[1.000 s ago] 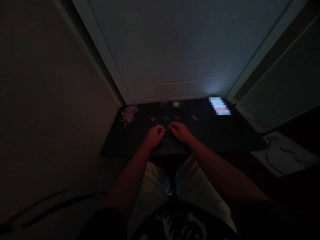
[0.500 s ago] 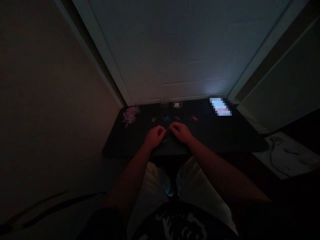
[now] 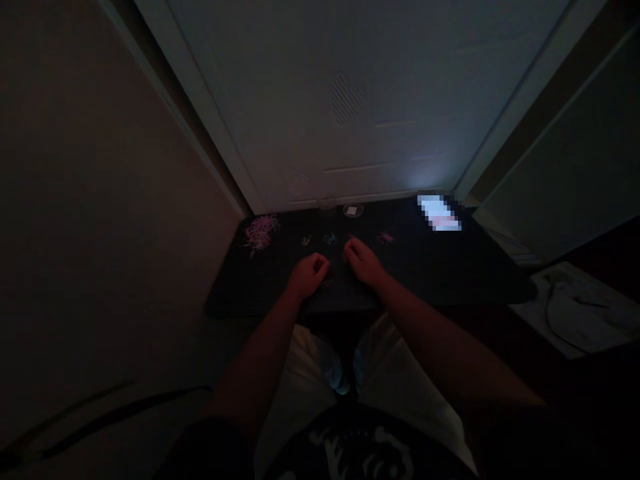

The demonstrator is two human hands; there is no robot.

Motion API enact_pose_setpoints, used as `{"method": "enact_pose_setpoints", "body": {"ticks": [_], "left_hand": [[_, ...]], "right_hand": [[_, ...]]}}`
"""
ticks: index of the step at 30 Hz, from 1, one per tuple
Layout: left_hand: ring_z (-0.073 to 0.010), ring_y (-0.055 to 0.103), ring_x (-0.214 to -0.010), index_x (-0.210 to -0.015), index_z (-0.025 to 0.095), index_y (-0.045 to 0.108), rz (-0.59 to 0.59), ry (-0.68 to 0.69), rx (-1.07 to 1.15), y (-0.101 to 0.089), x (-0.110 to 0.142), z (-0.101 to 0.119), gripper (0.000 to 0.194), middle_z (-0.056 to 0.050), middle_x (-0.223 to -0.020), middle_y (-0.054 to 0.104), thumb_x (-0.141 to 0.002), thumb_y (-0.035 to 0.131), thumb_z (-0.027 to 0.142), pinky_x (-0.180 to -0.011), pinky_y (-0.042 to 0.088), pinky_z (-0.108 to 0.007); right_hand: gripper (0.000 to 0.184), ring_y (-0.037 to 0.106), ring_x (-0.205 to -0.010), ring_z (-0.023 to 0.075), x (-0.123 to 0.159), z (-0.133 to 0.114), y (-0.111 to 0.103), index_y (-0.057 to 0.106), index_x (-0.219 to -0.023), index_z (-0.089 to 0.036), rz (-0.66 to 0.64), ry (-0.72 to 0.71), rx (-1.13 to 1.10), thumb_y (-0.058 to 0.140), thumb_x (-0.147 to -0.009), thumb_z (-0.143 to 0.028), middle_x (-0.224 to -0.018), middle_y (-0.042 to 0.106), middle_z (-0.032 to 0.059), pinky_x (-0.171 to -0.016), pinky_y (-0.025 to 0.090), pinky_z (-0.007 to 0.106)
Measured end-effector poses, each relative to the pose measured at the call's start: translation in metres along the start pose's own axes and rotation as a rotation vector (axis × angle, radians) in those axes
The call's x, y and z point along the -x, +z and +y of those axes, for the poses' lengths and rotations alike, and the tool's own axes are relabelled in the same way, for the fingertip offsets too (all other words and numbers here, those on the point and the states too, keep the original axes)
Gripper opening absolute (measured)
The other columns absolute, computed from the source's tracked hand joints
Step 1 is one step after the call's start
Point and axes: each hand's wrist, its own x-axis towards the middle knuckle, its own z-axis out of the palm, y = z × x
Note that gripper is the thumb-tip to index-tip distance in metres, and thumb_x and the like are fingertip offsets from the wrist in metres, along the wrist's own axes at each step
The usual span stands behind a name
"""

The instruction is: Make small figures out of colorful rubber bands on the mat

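Note:
My left hand (image 3: 309, 275) rests over the black table (image 3: 425, 273) with its fingers curled into a pinch; what it holds is too small and dark to make out. To its right, my right hand (image 3: 364, 262) is also closed, apart from the left, with its fingertips by a small reddish cluster that it partly hides. Beyond the hands lie small clusters of thin strips: a yellowish one (image 3: 306, 241), a blue one (image 3: 330, 238) and a pink one (image 3: 386, 238). A few faint pieces (image 3: 327, 283) lie beside my left wrist.
A large heap of mixed thin coloured strips (image 3: 261, 232) covers the table's far left corner. At the back edge stand a clear container (image 3: 327, 203) and a round clear lid (image 3: 353, 211) with a white square. A blurred glowing screen (image 3: 439, 212) lies at right. The room is dim.
My hands came close together at the fingertips half a second ago. Now they are apart, the right hand having moved slightly forward towards the reddish cluster. My left hand has hardly moved.

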Motion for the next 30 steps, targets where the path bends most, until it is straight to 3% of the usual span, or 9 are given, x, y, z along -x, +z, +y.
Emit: {"method": "enact_pose_setpoints", "body": {"ticks": [4,9,13,15,18,22,24,28,30], "left_hand": [[-0.0119,0.054,-0.065,-0.082,0.017,0.058,0.001,0.028,-0.006,-0.0003,-0.0004,-0.0002,0.02,-0.001,-0.074,0.062,-0.081,0.048,0.034,-0.061,0.042,-0.024],[-0.0117,0.055,-0.066,-0.083,0.017,0.058,-0.001,0.001,0.008,-0.0002,-0.0005,-0.0002,0.021,-0.001,-0.075,0.062,-0.082,0.048,0.035,-0.062,0.043,-0.024],[-0.0116,0.055,-0.066,-0.082,0.017,0.058,0.009,0.002,0.002,0.0001,-0.0005,0.0006,0.019,-0.001,-0.075,0.062,-0.081,0.049,0.033,-0.063,0.043,-0.024],[-0.0117,0.055,-0.066,-0.082,0.017,0.058,0.011,-0.006,-0.003,0.0,-0.0005,0.0007,0.019,-0.001,-0.075,0.062,-0.081,0.049,0.033,-0.063,0.043,-0.024],[-0.0115,0.055,-0.066,-0.083,0.017,0.058,0.006,-0.013,0.01,-0.0002,-0.0004,0.0003,0.02,-0.001,-0.075,0.062,-0.082,0.048,0.033,-0.062,0.043,-0.024],[-0.0114,0.054,-0.066,-0.084,0.017,0.058,0.0,0.005,-0.012,-0.0006,-0.0005,-0.0007,0.02,-0.001,-0.076,0.062,-0.082,0.048,0.034,-0.062,0.042,-0.024],[-0.0114,0.054,-0.066,-0.084,0.017,0.058,0.001,-0.001,-0.01,-0.0009,-0.0006,-0.0013,0.02,-0.001,-0.076,0.062,-0.081,0.049,0.034,-0.062,0.042,-0.023],[-0.0113,0.055,-0.066,-0.084,0.016,0.058,0.007,-0.021,0.006,-0.0008,-0.0007,-0.0025,0.022,-0.001,-0.076,0.062,-0.082,0.048,0.036,-0.061,0.042,-0.023],[-0.0116,0.055,-0.067,-0.083,0.016,0.059,0.01,-0.032,0.005,-0.0004,-0.0009,-0.0028,0.022,-0.001,-0.076,0.063,-0.082,0.048,0.036,-0.061,0.043,-0.023]], "right_hand": [[0.011,0.052,-0.068,0.0132,-0.0007,0.0009,0.0008,0.056,-0.086,-0.021,-0.164,-0.051,0.047,0.047,-0.082,-0.028,-0.077,0.06,-0.0002,-0.064,0.037,0.025],[0.02,0.05,-0.064,0.0127,-0.0006,0.0002,-0.0007,0.052,-0.081,-0.019,-0.015,0.02,-0.002,0.036,-0.087,-0.028,-0.07,0.056,0.0,-0.061,0.037,0.025],[0.012,0.051,-0.068,0.0135,-0.0004,0.0004,-0.0011,0.054,-0.081,-0.02,-0.17,-0.055,0.08,0.047,-0.083,-0.03,-0.075,0.059,0.0005,-0.063,0.036,0.025],[0.019,0.051,-0.067,0.0137,-0.0009,0.0012,-0.0009,0.052,-0.076,-0.02,-0.091,-0.019,0.104,0.039,-0.086,-0.029,-0.072,0.058,0.0012,-0.064,0.036,0.026],[0.02,0.051,-0.066,0.0134,-0.0005,0.0016,-0.0005,0.052,-0.085,-0.02,0.014,0.047,0.042,0.036,-0.088,-0.031,-0.072,0.057,0.0009,-0.063,0.037,0.025],[0.01,0.053,-0.071,0.0142,0.0009,-0.0015,0.0017,0.055,-0.086,-0.021,-0.166,-0.048,0.093,0.049,-0.081,-0.028,-0.078,0.061,0.0006,-0.066,0.037,0.026],[0.014,0.052,-0.071,0.0144,0.0,-0.0022,0.0018,0.053,-0.077,-0.02,-0.09,-0.024,0.08,0.042,-0.084,-0.026,-0.077,0.06,0.0016,-0.066,0.037,0.026],[0.023,0.047,-0.062,0.0132,-0.0031,0.0023,-0.002,0.042,-0.071,-0.021,0.252,0.119,-0.072,0.029,-0.089,-0.028,-0.066,0.05,0.0001,-0.061,0.036,0.025],[0.025,0.045,-0.058,0.0129,-0.0034,0.0049,-0.0037,0.039,-0.071,-0.022,0.319,0.168,-0.129,0.025,-0.09,-0.029,-0.062,0.047,-0.0011,-0.058,0.035,0.025]]}}
